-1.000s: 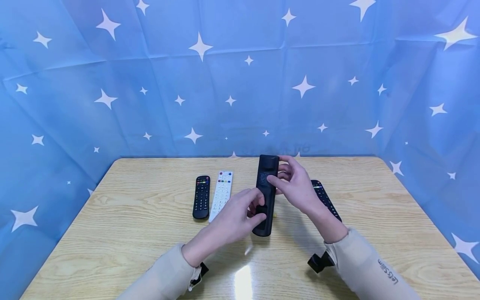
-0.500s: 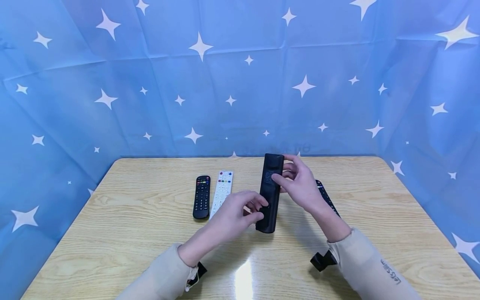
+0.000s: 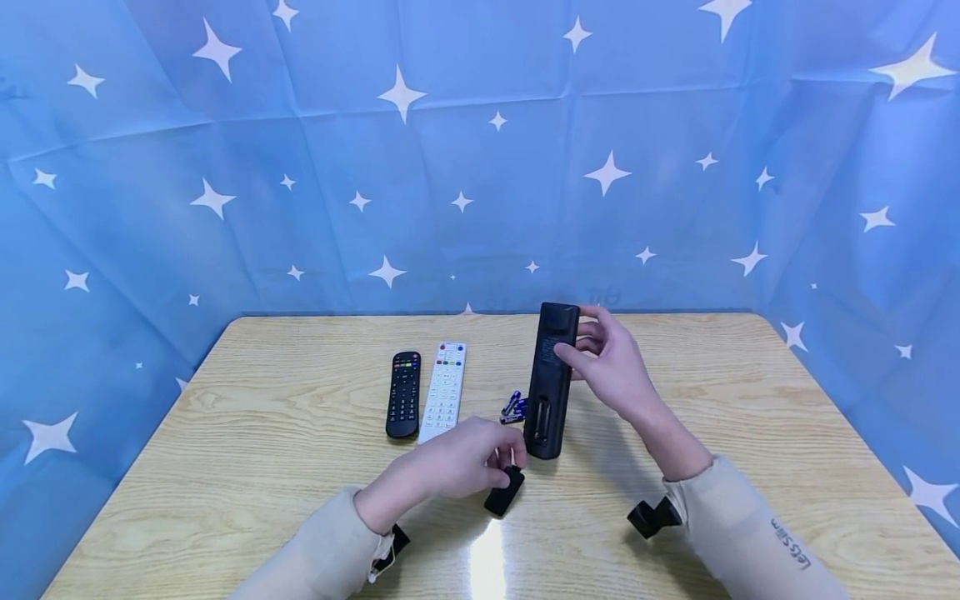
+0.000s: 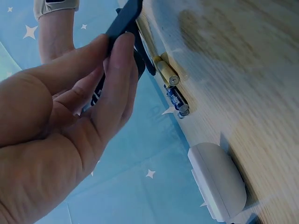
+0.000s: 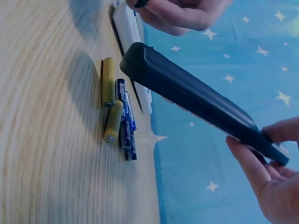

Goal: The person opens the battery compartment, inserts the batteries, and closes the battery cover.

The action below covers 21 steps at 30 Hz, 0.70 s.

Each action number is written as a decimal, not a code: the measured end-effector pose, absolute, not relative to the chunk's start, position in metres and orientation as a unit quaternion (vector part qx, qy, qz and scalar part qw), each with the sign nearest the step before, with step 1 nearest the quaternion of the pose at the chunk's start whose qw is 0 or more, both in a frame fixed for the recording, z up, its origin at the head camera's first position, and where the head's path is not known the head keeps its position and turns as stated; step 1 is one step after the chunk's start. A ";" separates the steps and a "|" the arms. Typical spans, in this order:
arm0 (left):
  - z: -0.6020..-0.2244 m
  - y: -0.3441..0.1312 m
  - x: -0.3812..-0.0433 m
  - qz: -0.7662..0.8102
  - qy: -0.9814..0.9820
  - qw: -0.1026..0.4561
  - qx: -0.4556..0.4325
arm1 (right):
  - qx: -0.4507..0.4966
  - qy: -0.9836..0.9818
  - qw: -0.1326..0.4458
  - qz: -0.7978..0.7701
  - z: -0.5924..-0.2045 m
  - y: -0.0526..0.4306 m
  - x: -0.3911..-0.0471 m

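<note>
My right hand (image 3: 617, 368) grips the upper end of a black remote control (image 3: 553, 367), thumb on its back, which faces the head camera. An uncovered battery compartment (image 3: 542, 419) shows near its lower end. Below and left of it, my left hand (image 3: 471, 457) pinches a small black battery cover (image 3: 504, 492) between thumb and fingers, apart from the remote. On the table by the remote lie several blue batteries (image 3: 514, 407). The right wrist view shows yellow batteries (image 5: 108, 81) lying against them, under the raised remote.
To the left, a white remote (image 3: 444, 383) and a smaller black remote (image 3: 403, 396) lie face up side by side on the wooden table (image 3: 285, 417). A blue curtain (image 3: 480, 167) with white stars hangs behind the table.
The battery cover has come off the remote in my left hand, which moved down toward me. The remote has shifted right and slightly up, uncovering the blue batteries. My right arm now hides another black remote.
</note>
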State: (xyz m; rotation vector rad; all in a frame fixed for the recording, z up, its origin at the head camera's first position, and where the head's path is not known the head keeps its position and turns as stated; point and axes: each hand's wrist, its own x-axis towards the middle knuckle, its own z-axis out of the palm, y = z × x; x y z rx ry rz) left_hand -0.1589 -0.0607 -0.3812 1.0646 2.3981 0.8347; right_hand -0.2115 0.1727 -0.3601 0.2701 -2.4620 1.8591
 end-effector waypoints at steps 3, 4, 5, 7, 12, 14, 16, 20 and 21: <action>-0.382 -0.060 -0.159 0.275 0.865 0.193 0.373 | 0.084 -0.794 0.025 0.601 -0.359 0.174 -0.212; -0.382 -0.060 -0.159 0.269 0.868 0.192 0.370 | 0.084 -0.794 0.026 0.602 -0.359 0.174 -0.212; -0.383 -0.060 -0.160 0.263 0.871 0.192 0.367 | 0.084 -0.793 0.026 0.603 -0.359 0.175 -0.212; -0.384 -0.060 -0.160 0.250 0.878 0.189 0.362 | 0.083 -0.793 0.026 0.602 -0.358 0.175 -0.212; -0.387 -0.060 -0.162 0.214 0.897 0.180 0.342 | 0.080 -0.795 0.028 0.600 -0.357 0.177 -0.211; -0.388 -0.059 -0.162 0.204 0.903 0.177 0.334 | 0.079 -0.795 0.029 0.601 -0.357 0.177 -0.211; -0.388 -0.059 -0.162 0.196 0.907 0.178 0.327 | 0.078 -0.794 0.029 0.602 -0.357 0.178 -0.211; -0.388 -0.057 -0.162 0.173 0.913 0.186 0.320 | 0.077 -0.792 0.026 0.604 -0.357 0.179 -0.211; -0.388 -0.057 -0.162 0.167 0.914 0.188 0.319 | 0.078 -0.792 0.026 0.604 -0.357 0.180 -0.211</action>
